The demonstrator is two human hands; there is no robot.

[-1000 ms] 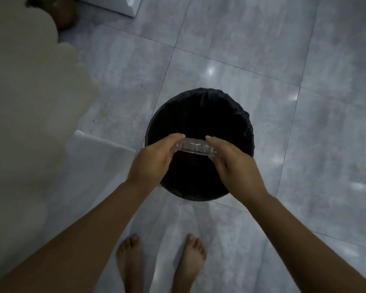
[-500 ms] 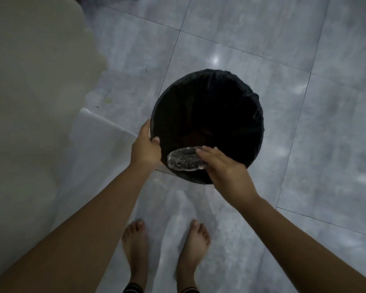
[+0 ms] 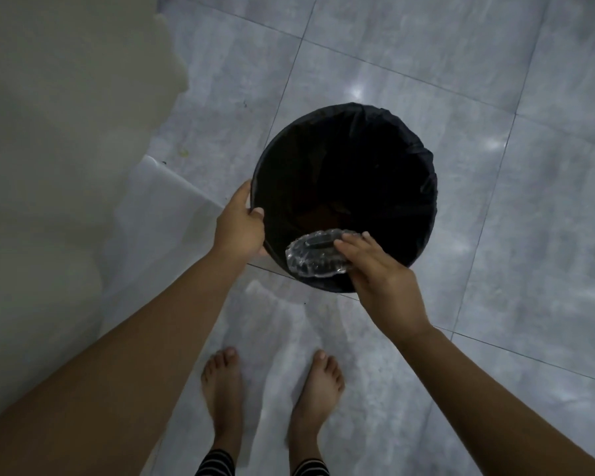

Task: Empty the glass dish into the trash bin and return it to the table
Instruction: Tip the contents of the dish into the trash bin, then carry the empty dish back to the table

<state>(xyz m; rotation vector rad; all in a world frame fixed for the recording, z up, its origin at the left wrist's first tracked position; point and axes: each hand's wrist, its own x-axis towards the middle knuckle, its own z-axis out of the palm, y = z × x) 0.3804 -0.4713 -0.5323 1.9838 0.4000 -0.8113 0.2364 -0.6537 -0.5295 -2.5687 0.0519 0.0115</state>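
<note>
A round trash bin (image 3: 423, 187) lined with a black bag stands on the grey tiled floor. My left hand (image 3: 239, 225) grips its near-left rim, thumb inside. My right hand (image 3: 382, 273) holds the clear cut-glass dish (image 3: 311, 257) by its right end, tilted over the near edge of the bin's mouth. The inside of the bin is dark; something brownish shows faintly at its bottom. Whether anything is left in the dish I cannot tell.
A pale cloth-covered surface (image 3: 59, 132) fills the left side, with a white sheet edge (image 3: 158, 207) hanging next to the bin. My bare feet (image 3: 272, 389) stand on the tiles just in front of the bin. Open floor (image 3: 529, 269) lies to the right.
My left hand let go of the dish and took hold of the bin's rim. The right hand alone now holds the dish and has tipped it further over the bin.
</note>
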